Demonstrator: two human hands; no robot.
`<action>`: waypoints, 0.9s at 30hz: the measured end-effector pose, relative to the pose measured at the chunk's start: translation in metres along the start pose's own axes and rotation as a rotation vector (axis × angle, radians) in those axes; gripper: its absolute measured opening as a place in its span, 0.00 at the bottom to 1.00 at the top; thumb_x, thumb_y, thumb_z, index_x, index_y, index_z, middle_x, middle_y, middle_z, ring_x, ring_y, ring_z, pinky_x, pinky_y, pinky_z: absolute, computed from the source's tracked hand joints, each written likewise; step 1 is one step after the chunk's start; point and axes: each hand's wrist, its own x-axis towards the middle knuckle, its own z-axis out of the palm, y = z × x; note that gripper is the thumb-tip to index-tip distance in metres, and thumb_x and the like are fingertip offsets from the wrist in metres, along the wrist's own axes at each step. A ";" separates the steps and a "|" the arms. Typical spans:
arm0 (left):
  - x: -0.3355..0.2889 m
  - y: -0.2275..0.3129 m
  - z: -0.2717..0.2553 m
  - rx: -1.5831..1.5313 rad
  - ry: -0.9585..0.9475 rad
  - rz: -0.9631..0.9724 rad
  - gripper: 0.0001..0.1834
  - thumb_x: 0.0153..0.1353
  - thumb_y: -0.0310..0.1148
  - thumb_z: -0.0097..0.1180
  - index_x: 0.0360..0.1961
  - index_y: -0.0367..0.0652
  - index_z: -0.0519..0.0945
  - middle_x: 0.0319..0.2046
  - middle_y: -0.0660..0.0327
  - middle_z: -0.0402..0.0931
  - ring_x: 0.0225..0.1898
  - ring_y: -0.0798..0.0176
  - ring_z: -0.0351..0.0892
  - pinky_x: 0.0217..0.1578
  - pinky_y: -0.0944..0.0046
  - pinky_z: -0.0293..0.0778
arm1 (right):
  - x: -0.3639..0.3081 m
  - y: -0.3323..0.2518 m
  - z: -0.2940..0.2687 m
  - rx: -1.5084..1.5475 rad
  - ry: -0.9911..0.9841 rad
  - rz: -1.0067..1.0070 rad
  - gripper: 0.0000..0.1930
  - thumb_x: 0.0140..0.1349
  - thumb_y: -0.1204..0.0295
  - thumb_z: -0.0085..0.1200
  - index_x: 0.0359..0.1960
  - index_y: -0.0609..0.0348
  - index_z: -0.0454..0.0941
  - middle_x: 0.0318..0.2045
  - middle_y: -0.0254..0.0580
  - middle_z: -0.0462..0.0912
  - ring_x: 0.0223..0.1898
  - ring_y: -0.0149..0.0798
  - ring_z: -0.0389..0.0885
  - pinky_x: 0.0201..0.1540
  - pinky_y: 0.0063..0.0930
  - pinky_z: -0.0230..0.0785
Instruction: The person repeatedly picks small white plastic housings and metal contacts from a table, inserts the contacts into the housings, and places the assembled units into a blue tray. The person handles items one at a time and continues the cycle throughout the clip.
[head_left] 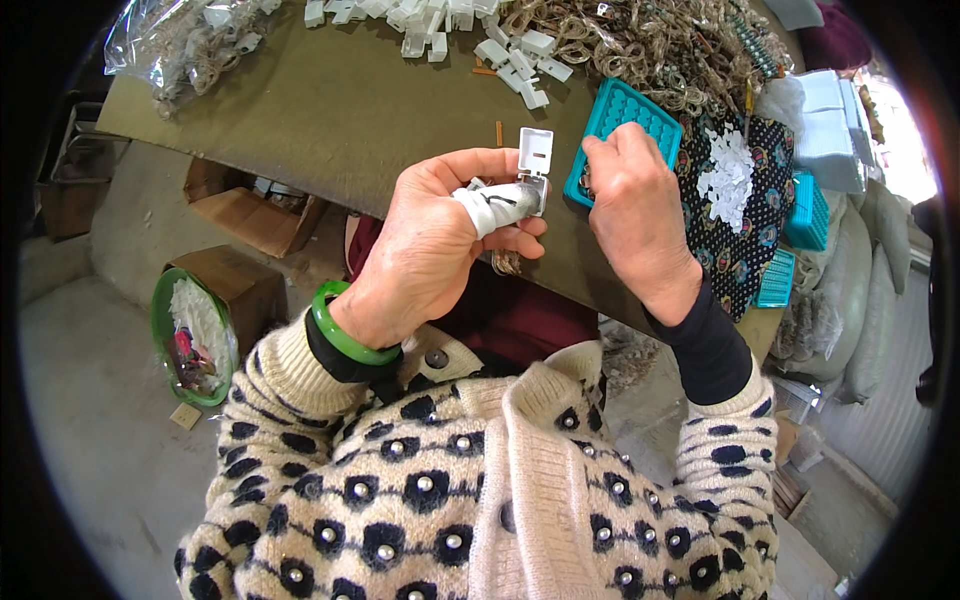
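Observation:
My left hand point(425, 215) grips a small white plastic case point(536, 150), its lid tipped up and its lower part between thumb and fingers. A white wrap point(490, 208) with dark smudges covers that thumb. Below those fingers hangs a brownish translucent coiled strand point(507, 262); whether it joins the case I cannot tell. To the right, my right hand point(640, 215) is closed in a pinch over the near part of a teal tray point(632, 105) with rows of round hollows. Whatever its fingertips hold is hidden.
White cases point(520, 62) lie at the table's far side beside a heap of translucent coils point(650, 40). White flat pieces point(728, 180) rest on a dark patterned cloth point(700, 245) at right, near teal baskets point(806, 212). A green-rimmed bin point(160, 330) stands on the floor at left.

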 end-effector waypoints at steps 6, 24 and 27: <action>0.000 -0.002 0.000 -0.007 0.000 0.005 0.15 0.62 0.26 0.59 0.50 0.35 0.79 0.40 0.52 0.82 0.34 0.62 0.85 0.33 0.62 0.85 | 0.003 0.020 0.003 0.400 0.079 0.161 0.04 0.56 0.79 0.55 0.32 0.66 0.81 0.28 0.51 0.78 0.33 0.51 0.80 0.37 0.39 0.74; 0.001 -0.005 0.004 -0.002 -0.004 -0.006 0.15 0.62 0.25 0.59 0.50 0.34 0.78 0.40 0.53 0.82 0.33 0.63 0.85 0.32 0.64 0.85 | 0.008 0.036 -0.002 0.440 0.006 0.196 0.05 0.54 0.79 0.55 0.32 0.66 0.80 0.28 0.51 0.79 0.33 0.50 0.80 0.38 0.40 0.73; 0.002 -0.006 0.003 -0.007 -0.020 -0.003 0.15 0.62 0.25 0.59 0.50 0.34 0.78 0.40 0.53 0.82 0.33 0.63 0.85 0.32 0.65 0.85 | 0.009 0.038 -0.005 0.471 -0.067 0.233 0.06 0.56 0.80 0.58 0.35 0.67 0.80 0.30 0.44 0.78 0.28 0.36 0.81 0.33 0.27 0.73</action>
